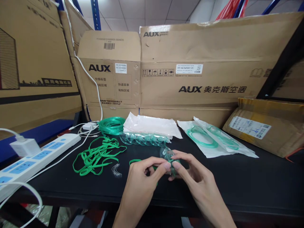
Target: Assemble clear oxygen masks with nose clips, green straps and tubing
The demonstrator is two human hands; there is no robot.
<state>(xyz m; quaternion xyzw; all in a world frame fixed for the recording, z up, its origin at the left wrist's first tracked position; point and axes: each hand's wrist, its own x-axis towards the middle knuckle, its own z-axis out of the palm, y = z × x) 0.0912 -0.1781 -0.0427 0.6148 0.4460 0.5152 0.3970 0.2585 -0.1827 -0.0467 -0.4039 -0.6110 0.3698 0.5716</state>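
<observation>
My right hand [199,179] holds a clear, green-tinted plastic oxygen mask [163,152] above the front middle of the table. My left hand [144,180] is closed at the mask's near side, thumb and forefinger pinching a green elastic strap [135,161] whose loop shows behind the wrist. Both thumbs meet at the mask, and the fingers hide where strap and mask join. Behind the hands lies a nested row of similar clear masks [145,138]. To the left are a tangled pile of green elastic straps [96,158] and a small bunch of thin silvery strips [116,170].
A coil of green tubing [111,125] and white packaging [154,125] sit at the back. Pouches with green tubing [201,139] lie back right, beside a taped carton [256,123]. A white power strip [42,155] with cables runs along the left. Large cardboard boxes [201,76] wall the rear.
</observation>
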